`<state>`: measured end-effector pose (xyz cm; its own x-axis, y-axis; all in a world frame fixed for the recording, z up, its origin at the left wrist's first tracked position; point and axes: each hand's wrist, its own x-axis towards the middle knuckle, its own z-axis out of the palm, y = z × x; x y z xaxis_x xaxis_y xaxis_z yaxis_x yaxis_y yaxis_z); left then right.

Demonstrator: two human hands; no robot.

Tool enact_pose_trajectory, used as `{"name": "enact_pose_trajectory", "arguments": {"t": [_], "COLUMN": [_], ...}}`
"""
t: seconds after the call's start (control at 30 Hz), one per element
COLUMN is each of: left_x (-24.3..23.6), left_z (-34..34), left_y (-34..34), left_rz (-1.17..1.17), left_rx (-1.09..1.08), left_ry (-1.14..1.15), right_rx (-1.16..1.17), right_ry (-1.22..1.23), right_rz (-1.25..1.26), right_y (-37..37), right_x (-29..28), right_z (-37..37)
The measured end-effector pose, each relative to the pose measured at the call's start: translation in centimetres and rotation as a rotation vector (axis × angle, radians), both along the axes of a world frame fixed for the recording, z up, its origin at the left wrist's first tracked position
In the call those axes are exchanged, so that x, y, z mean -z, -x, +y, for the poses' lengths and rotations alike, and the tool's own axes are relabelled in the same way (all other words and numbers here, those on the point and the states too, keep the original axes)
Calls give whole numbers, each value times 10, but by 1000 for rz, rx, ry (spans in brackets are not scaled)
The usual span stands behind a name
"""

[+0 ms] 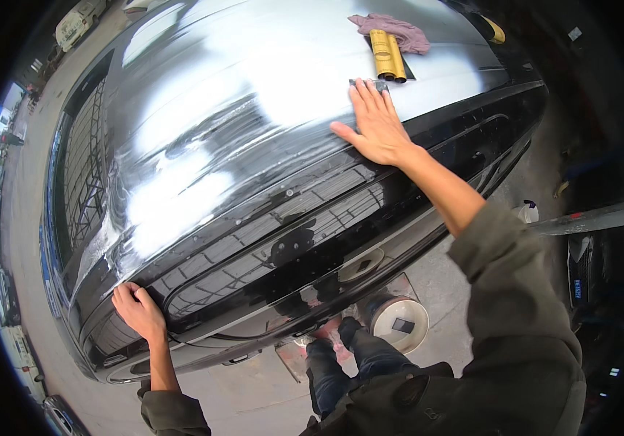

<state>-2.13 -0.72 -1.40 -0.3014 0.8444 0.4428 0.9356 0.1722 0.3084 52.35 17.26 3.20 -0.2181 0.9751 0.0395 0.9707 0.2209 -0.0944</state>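
A black car stands before me, its roof wet and streaked with whitish film. My right hand lies flat on the roof near its side edge, fingers stretched out and thumb apart. Under those fingertips is a small dark grey sheet that looks like sandpaper; most of it is covered. At the roof's near left corner, by the windscreen pillar, my left hand rests with loosely bent fingers; its fingertips are partly hidden and I see nothing held in it.
Beyond my right hand, two yellow rolls and a crumpled mauve cloth sit on the roof. A white bucket with a dark rectangular piece in it stands on the floor beside my feet. Another white container is farther right. Parked vehicles line the left side.
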Motion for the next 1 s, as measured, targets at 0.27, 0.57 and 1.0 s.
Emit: {"name": "enact_pose_trajectory", "arguments": {"t": [0.27, 0.57, 1.0], "left_x": [-3, 6, 5], "left_z": [1, 10, 10], "left_y": [9, -2, 2], "left_rz": [21, -8, -17], "left_rx": [75, 35, 32], "left_ry": [15, 6, 20], "right_rx": [-462, -67, -203], "right_ry": [96, 34, 73], "right_rz": [112, 9, -49], "right_y": [170, 117, 168], "right_x": [-10, -6, -18], "right_z": [-16, 16, 12]}}
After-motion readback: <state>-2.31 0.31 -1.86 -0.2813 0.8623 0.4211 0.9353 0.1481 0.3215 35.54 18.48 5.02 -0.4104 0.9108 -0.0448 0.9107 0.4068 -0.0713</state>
